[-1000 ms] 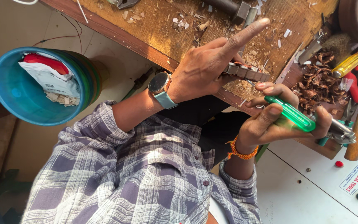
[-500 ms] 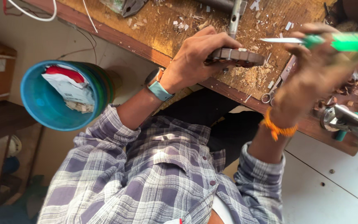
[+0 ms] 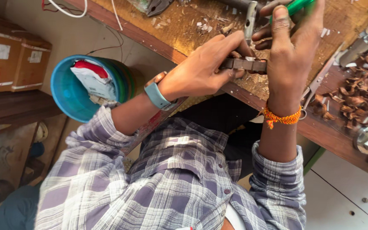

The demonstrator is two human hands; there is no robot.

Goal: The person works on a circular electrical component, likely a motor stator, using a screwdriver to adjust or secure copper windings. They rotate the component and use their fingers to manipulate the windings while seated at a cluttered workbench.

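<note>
While the left hand [image 3: 201,72] clamps a flat brown metal bar [image 3: 243,64] just above the worn wooden tabletop [image 3: 184,32] (shavings scattered all about), the right hand [image 3: 292,51] has its grip closed around a green-handled tool [image 3: 300,6], fingertips touching the bar.

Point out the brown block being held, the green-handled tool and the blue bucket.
brown block [image 3: 245,64], head view, on its long side face.
green-handled tool [image 3: 300,5], head view, on the green handle.
blue bucket [image 3: 64,91], head view, on its inner wall.
</note>
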